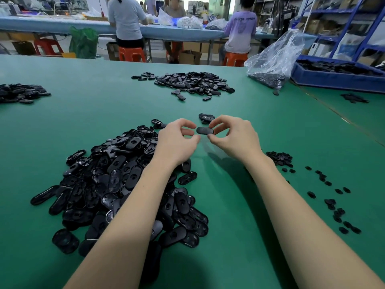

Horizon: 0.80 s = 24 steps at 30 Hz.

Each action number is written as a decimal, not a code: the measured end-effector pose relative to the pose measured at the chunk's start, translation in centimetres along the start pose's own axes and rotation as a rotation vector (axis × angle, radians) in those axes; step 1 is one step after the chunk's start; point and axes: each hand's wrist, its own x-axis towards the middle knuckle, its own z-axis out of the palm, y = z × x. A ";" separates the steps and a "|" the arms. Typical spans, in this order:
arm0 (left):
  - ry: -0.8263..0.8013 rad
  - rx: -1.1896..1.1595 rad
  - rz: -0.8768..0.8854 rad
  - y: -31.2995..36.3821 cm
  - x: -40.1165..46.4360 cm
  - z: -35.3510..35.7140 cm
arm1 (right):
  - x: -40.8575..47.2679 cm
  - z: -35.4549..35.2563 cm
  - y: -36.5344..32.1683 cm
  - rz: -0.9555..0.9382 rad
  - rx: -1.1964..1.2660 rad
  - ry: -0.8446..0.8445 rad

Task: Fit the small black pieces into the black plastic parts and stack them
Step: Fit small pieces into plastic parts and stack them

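1. Two bare forearms reach out from us over the green table (229, 257), so both hands work in front of us with the supplies close on either side.
2. Under our left arm lies the big heap of black plastic parts (116, 184), oval shells piled loose, near enough that the left hand can take one without stretching.
3. On the right, the small black pieces (280, 158) sit in a little clump with strays trailing toward us, within easy range of the right hand.
4. Our right hand (235, 136) pinches one oval part (205, 130) by its end between thumb and curled fingers, lifted off the table so the other hand can get at it.
5. Our left hand (177, 140) has its fingers curled and its thumb tip meeting the forefinger just beside the part's free end; it probably pinches a small piece there, but we cannot make one out.
6. Just beyond the hands rests a short stack of finished parts (206, 118), likely kept close so each fitted part is set down quickly.
7. Farther off lie another pile (193, 83), a clear plastic bag (273, 59) of parts, and a blue bin (333, 77).
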 end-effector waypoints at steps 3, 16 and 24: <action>0.038 0.122 0.086 -0.1 0.2 -0.3 | 2.9 0.7 0.7 0.115 -0.043 0.011; -0.034 0.413 0.127 -0.5 0.0 -1.4 | 8.4 2.3 0.7 0.292 -0.178 -0.063; -0.150 0.800 0.273 -0.8 -0.1 -1.2 | 4.6 0.0 -0.3 0.276 -0.090 -0.045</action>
